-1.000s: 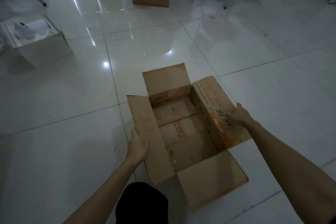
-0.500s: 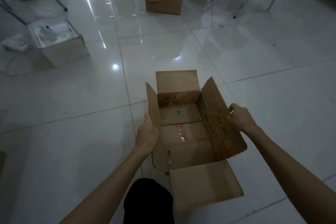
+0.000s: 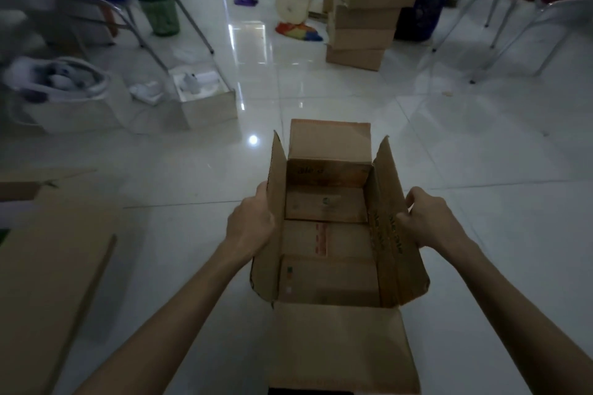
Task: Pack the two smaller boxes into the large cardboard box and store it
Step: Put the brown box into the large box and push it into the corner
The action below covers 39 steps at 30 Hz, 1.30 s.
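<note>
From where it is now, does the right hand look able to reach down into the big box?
Probably yes. The right hand grips the raised right flap of the large cardboard box, whose top is open. It would only need to let go; the flap leans slightly inward.

We find little legible print. On the large cardboard box (image 3: 340, 359), the inner face of the right side flap (image 3: 390, 224) carries dark lettering that runs along the flap; we read it as "ale ale", printed twice, though it is dim and steeply foreshortened. The far inner wall (image 3: 329, 174) bears a similar mark, seen upside down and partly cut off; we can read only "ale". The box floor shows a small round emblem (image 3: 326, 201), a red-and-white printed strip (image 3: 321, 240) and small coloured squares (image 3: 289, 270); none of these we can read.
</note>
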### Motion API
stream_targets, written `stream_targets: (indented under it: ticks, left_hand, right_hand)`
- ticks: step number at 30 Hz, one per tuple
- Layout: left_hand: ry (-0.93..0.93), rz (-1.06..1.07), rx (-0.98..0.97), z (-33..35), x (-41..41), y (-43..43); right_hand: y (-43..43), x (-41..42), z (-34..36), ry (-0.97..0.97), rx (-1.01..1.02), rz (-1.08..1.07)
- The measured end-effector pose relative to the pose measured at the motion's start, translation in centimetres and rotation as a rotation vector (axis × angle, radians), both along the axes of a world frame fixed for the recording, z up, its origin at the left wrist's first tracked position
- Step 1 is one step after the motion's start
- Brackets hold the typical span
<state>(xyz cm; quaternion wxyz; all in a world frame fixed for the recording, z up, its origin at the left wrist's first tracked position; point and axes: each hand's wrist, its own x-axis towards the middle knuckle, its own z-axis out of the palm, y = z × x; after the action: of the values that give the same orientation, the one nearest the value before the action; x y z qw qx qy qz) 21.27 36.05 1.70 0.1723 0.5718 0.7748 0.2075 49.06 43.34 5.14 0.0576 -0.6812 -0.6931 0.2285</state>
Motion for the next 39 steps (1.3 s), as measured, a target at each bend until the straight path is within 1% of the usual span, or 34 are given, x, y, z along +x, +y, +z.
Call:
stream_targets:
  ticks: [10, 15, 18, 20, 31, 35, 39]
  left_hand:
    - [0.056, 0.111, 0.046, 3.9, -11.2, -9.0]
    - [0.034, 0.168, 0.070, 6.4, -16.3, -13.2]
    - [0.006, 0.204, 0.119, 7.8, -19.3, -15.8]
    - [0.026, 0.226, 0.146, 8.7, -21.7, -17.3]
    - [0.153, 0.340, 0.109, 15.9, -35.0, -24.0]
    - [0.157, 0.404, 0.082, 18.6, -40.0, -25.4]
    - [0.157, 0.447, 0.021, 19.4, -45.0, -26.9]
  right_hand:
    - [-5.4, -10.9, 4.3, 0.099, 0.002, 0.176]
    - [-7.6, -16.7, 6.4, 0.107, 0.027, 0.275]
    - [-8.8, -20.2, 8.2, 0.129, 0.043, 0.328]
    - [-9.6, -22.6, 9.2, 0.148, 0.051, 0.358]
    - [-13.3, -36.7, 14.2, 0.179, 0.167, 0.519]
    - [-14.9, -41.6, 15.8, 0.216, 0.137, 0.529]
    - [-17.1, -46.1, 16.3, 0.265, 0.070, 0.535]
